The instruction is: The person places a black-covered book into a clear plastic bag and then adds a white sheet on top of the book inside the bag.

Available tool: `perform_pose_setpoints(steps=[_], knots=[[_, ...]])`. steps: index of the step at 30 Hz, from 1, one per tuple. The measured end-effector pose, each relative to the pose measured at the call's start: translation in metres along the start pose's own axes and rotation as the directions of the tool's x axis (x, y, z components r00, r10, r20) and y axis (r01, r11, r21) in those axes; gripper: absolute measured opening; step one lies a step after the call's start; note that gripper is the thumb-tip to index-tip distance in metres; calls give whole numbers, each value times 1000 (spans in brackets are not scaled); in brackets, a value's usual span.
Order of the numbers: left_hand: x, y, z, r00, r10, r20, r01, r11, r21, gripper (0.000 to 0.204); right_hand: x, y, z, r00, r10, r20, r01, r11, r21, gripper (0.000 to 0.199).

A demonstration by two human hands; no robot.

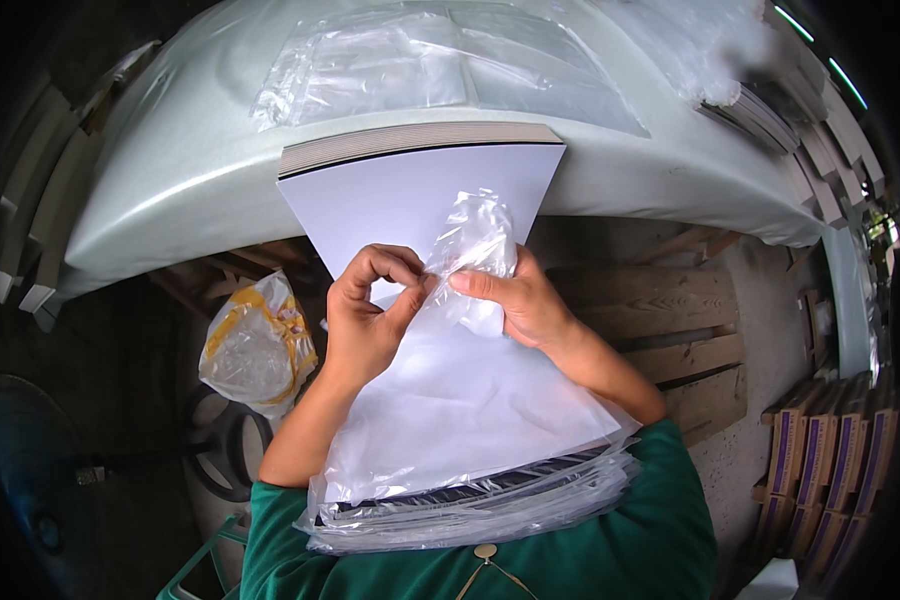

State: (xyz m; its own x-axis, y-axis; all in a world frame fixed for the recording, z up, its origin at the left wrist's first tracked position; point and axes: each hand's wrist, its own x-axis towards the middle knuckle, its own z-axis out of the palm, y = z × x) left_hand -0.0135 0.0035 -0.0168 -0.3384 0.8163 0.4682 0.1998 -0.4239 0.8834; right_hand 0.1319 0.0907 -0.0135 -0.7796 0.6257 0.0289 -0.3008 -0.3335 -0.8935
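Observation:
My left hand (370, 310) is closed in a pinch at the edge of a crumpled clear plastic bag (477, 235). Gripping the same bag is my right hand (530, 300), its thumb pressed on top. Beneath both hands a thick white-faced pad (370, 205) leans on the table's front edge, its layered edge turned away from me. Nearer my body, a pile of clear plastic sleeves (480, 520) with white and dark sheets rests against my green shirt. Where the pad's lower end lies is hidden by my hands and the plastic.
Flat plastic bags (400, 65) lie on the covered table (180, 170). Stacked boards flank both sides. Down left are a plastic sack (255, 345) with yellow print and a fan (40, 480). A wooden pallet (640, 300) and stacked boxes (820, 450) are at right.

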Motion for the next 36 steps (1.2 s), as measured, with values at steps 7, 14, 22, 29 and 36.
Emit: perform_pose_setpoints(steps=[7, 14, 22, 29, 36], knots=[[-3, 0, -4, 984, -169, 50, 152, 957, 248, 14, -2, 11, -4, 996, 54, -69, -51, 998, 48, 24], [-3, 2, 1, 979, -182, 97, 171, 980, 105, 14, -6, 14, -3, 998, 15, -66, -8, 993, 115, 24], [-3, 6, 2, 996, -85, 20, 78, 969, 236, 15, -9, 13, -3, 999, -3, -37, 6, 996, 92, 20], [1, 7, -2, 984, -162, 69, 155, 982, 105, 24, -9, 14, -7, 995, -12, 101, -23, 940, 341, 11], [-7, 22, -6, 714, -412, 567, 451, 889, 78, 22, -18, -18, -15, 981, -136, -135, 154, 979, 133, 13]])
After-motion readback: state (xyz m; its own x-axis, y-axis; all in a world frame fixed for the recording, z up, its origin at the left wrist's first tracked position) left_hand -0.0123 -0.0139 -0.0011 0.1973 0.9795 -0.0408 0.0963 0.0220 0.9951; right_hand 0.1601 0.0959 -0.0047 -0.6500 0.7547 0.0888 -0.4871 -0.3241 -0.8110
